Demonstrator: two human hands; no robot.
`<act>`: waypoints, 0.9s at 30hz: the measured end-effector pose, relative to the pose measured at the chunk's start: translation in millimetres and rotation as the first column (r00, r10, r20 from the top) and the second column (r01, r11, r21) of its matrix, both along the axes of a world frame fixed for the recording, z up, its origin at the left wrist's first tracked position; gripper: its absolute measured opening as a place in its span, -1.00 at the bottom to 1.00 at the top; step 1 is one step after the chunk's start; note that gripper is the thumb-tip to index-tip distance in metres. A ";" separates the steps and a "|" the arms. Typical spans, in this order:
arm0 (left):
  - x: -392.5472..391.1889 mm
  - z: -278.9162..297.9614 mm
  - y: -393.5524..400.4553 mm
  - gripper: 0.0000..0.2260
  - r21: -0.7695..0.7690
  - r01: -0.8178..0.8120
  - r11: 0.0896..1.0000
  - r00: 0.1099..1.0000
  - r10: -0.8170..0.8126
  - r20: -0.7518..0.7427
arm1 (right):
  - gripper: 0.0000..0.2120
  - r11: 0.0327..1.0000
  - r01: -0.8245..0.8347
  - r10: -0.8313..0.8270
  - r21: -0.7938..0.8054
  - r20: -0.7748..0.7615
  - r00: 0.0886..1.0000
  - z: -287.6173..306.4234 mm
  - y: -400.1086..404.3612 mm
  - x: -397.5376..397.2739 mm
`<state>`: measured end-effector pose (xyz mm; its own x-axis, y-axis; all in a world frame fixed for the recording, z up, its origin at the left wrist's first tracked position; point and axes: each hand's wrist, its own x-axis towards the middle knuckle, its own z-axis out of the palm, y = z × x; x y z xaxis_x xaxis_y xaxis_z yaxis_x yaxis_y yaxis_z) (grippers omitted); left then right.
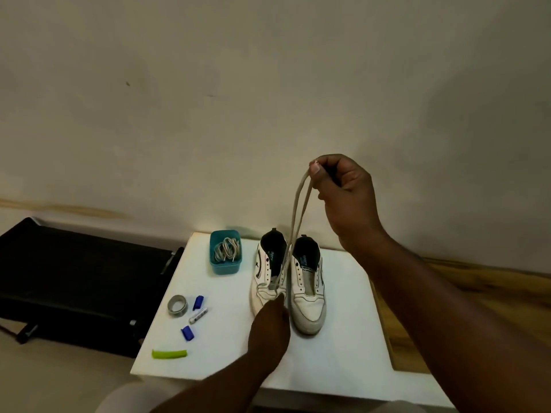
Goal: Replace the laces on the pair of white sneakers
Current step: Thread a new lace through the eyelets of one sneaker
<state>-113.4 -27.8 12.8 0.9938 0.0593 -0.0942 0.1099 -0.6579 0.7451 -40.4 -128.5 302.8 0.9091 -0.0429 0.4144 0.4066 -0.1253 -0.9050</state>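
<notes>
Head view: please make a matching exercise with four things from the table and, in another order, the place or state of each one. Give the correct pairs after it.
Things:
1. lace
2. teal box
3. tape roll
4. green strip

Places or states:
A. lies nearest the front edge of the table, on its left side
B. holds a bundle of laces
C. held up as two strands by the right hand, running down to the left sneaker
D. lies flat beside two blue caps

Pairs: 1-C, 2-B, 3-D, 4-A
</notes>
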 end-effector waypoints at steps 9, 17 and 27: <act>64.1 2.4 -7.8 -0.92 -0.011 -0.206 0.979 0.975 0.206 0.078 | -0.91 0.997 -0.074 0.075 -0.022 0.040 0.996 -2.8 -8.0 0.3; 77.6 0.9 16.9 -0.95 0.156 0.004 0.988 0.970 -0.042 0.240 | -0.91 0.998 -0.067 0.067 0.004 0.039 0.997 -5.2 -15.7 4.9; 74.6 -9.7 23.3 -0.97 0.465 0.056 0.883 0.934 -0.211 0.289 | -0.88 0.995 -0.088 0.086 0.055 0.038 0.996 -4.7 -17.2 5.7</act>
